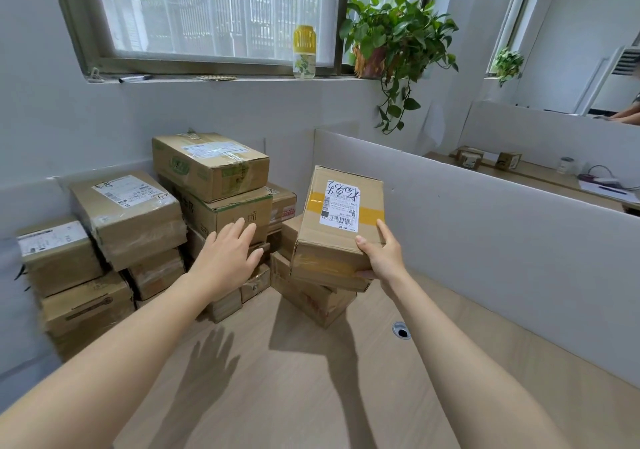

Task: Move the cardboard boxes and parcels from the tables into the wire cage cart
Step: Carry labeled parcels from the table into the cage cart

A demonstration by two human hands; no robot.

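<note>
Head | right hand (381, 258) fingers grip box (341, 216) corner | left hand (227, 254) fingers spread, empty

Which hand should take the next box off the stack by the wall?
Left. The left hand is free, fingers spread, right in front of the green-edged box in the stack. The right hand is busy: it grips the yellow-taped box by its near corner.

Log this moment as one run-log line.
right hand: grips taped box, tilted | left hand: open, near stacked boxes | surface: wooden table
</note>
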